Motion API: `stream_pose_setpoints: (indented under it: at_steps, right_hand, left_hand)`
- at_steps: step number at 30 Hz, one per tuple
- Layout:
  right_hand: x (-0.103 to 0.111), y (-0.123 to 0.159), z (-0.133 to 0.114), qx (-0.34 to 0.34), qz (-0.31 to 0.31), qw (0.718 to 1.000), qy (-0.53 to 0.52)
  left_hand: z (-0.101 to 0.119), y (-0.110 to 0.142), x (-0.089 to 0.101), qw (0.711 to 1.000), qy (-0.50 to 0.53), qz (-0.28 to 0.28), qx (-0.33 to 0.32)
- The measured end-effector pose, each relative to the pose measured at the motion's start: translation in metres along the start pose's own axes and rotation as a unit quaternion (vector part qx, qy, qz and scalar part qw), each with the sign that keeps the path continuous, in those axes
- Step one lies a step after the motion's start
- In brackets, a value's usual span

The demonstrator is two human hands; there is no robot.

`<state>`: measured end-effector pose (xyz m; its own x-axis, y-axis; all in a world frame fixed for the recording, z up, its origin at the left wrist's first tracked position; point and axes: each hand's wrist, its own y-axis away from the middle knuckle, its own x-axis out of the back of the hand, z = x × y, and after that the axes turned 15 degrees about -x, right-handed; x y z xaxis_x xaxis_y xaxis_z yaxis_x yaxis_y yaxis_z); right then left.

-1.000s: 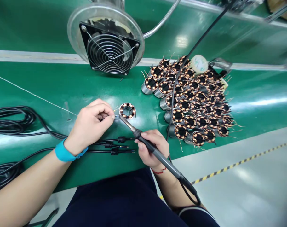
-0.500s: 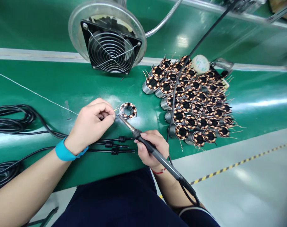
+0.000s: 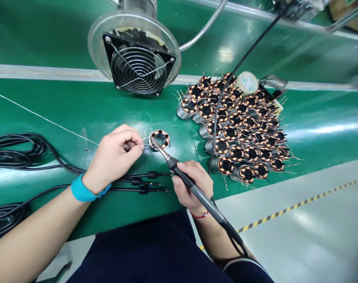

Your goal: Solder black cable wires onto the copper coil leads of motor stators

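Note:
A single wound stator (image 3: 160, 138) with copper coils stands on the green belt (image 3: 63, 114). My left hand (image 3: 117, 155), with a blue wristband, is closed in a pinch on a thin wire just left of the stator; a fine solder wire (image 3: 43, 116) runs off to the far left. My right hand (image 3: 192, 184) grips a soldering iron (image 3: 193, 188), whose metal tip rests at the stator's near-left rim, close to my left fingertips.
A heap of several wound stators (image 3: 240, 129) lies to the right, crossed by a black cable (image 3: 226, 88). A round fume fan (image 3: 137, 63) stands behind. Black cables (image 3: 16, 151) coil at the left, with connectors (image 3: 143, 182) near my wrists. Grey floor with a striped line is at the right.
The iron's tip has slid a little further onto the stator's rim. Both hands keep their grips and stay nearly still.

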<state>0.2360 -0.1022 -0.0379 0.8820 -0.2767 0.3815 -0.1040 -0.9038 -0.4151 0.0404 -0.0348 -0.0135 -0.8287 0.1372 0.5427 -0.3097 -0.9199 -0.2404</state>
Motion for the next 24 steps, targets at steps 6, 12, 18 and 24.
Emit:
stream_pose_setpoints:
  at_steps: [6,12,18,24]
  right_hand:
    - [-0.0035,0.0012,-0.0008,0.018,0.006,1.000,-0.017]
    - [-0.0048,0.0046,0.0016,0.008,0.007,1.000,-0.019]
    - [-0.0020,0.0053,0.0005,0.010,0.016,1.000,0.000]
    - [-0.0034,0.0058,0.0018,0.027,0.016,1.000,-0.003]
  left_hand:
    - [-0.0006,-0.0005,-0.0001,1.000,0.003,0.002,-0.002]
    - [-0.0009,0.0000,-0.0004,1.000,0.001,0.003,0.001]
    - [-0.0007,-0.0004,-0.0005,1.000,0.009,0.005,0.004]
    - [-0.0015,-0.0004,-0.0009,1.000,0.007,0.004,0.000]
